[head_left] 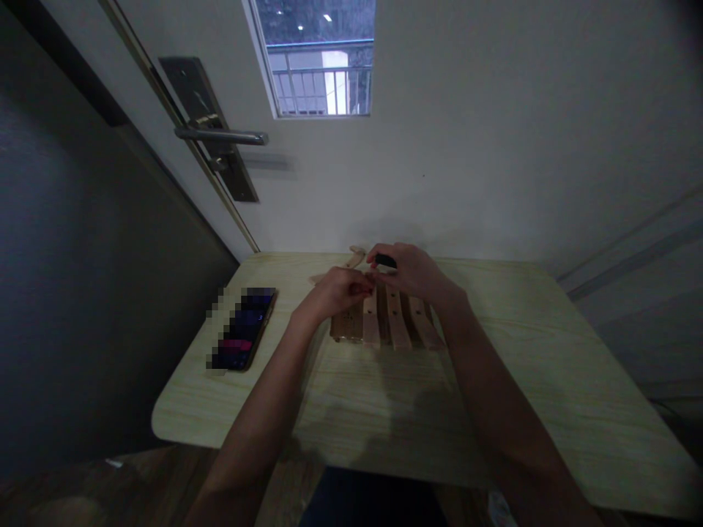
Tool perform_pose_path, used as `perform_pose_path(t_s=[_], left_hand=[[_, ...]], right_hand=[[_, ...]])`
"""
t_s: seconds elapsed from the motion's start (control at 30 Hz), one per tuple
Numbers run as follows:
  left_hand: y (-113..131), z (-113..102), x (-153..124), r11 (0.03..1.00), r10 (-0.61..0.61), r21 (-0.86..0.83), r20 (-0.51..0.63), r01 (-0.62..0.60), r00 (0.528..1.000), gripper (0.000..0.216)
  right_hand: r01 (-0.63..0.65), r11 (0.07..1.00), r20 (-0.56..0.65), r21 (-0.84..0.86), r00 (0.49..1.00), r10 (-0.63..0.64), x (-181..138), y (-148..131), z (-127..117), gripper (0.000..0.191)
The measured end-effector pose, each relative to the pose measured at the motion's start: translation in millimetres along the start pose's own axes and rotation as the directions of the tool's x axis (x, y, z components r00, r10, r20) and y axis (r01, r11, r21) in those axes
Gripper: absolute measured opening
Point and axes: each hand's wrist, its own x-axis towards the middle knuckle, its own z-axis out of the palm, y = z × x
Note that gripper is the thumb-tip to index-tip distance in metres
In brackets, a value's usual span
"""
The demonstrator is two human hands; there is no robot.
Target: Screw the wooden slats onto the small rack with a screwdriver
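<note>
Several flat wooden slats lie side by side on the pale wooden table, near its far edge. My left hand rests at their far left end with its fingers curled in a pinch on something too small to make out. My right hand hovers over the slats' far ends, fingers closed round a small black object. The two hands almost touch at the fingertips. More light wooden pieces stick out behind the hands.
A phone with a lit screen lies on the table's left side. A white door with a metal lever handle and a small window stands just behind the table. The table's front edge is close to my body.
</note>
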Motion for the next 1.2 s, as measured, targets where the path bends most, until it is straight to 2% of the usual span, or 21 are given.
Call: perform_pose_path(t_s=[0.23,0.4,0.5,0.57,0.67,0.73,0.83,0.93,1.03,1.2], left_hand=[[-3.0,-3.5,-2.6,0.998,-0.057,-0.014,-0.006,0.057,0.998,0.015],[-4.4,-9.2,-5.5,0.994,-0.107,-0.015,0.054,0.107,0.993,0.039],[-4.7,-10.5,-6.2,0.993,-0.119,-0.013,0.077,0.12,0.99,0.044],[-4.3,-11.6,-6.0,0.995,-0.103,-0.005,0.086,0.103,0.991,0.049],[-2.3,-14.4,-5.8,0.999,-0.045,0.021,0.092,0.043,0.995,0.054],[-0.4,-16.1,-6.4,0.997,-0.041,0.064,0.098,0.034,0.994,0.054],[1.0,-16.4,-8.1,0.988,-0.081,0.139,0.105,0.066,0.991,0.056],[0.3,-14.0,-9.4,0.989,-0.074,0.139,0.105,0.059,0.992,0.057],[-0.1,-11.1,-9.2,0.994,-0.069,0.093,0.118,0.059,0.991,0.055],[2.2,-9.3,-8.2,0.995,-0.086,0.055,0.157,0.079,0.984,0.054]], right_hand=[[0.01,0.999,-0.008,0.042,1.0,-0.009,-0.6,1.3,-0.1,0.019],[0.036,0.998,-0.043,0.059,0.999,-0.033,-0.5,-1.9,-0.9,0.02],[0.013,0.994,-0.194,0.107,0.981,0.008,0.4,-4.6,-5.0,0.027],[0.009,0.988,-0.335,0.153,0.941,0.043,0.7,-3.8,-9.7,0.029],[0.106,0.946,-0.442,0.308,0.896,0.044,-0.1,0.0,-17.8,0.025],[0.103,0.893,-0.432,0.438,0.895,0.109,-1.5,0.9,-23.2,0.019],[0.064,0.787,-0.349,0.614,0.916,0.198,-3.7,-3.0,-30.3,0.016],[0.042,0.698,-0.259,0.715,0.943,0.209,-4.9,-8.7,-34.0,0.019],[0.041,0.683,-0.231,0.729,0.954,0.19,-4.1,-10.5,-32.1,0.025],[0.012,0.73,-0.212,0.683,0.96,0.182,-0.6,-9.4,-22.6,0.032]])
